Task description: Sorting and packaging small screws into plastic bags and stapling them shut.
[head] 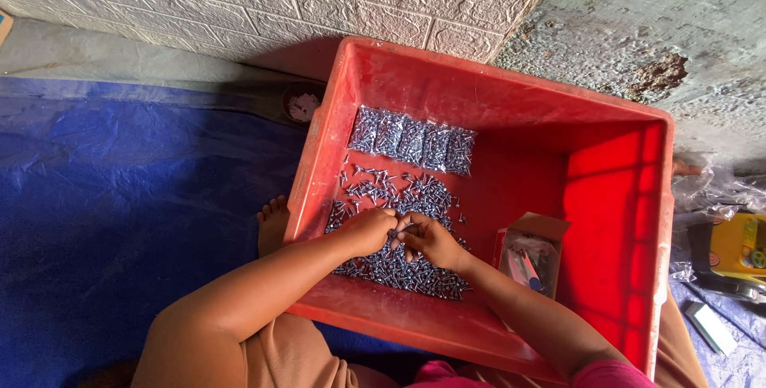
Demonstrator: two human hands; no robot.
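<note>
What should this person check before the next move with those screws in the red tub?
1. Both hands over the loose screws: ok, left hand and right hand meet above the pile.
2. Screws gripped: cannot tell, fingers hide them.
3. Filled clear bags lined up along the tub's far side: ok.
4. Open small box within reach beside the right hand: ok.
5. Red tub sitting level: ok.
6. Stray screws outside the tub: cannot tell.
</note>
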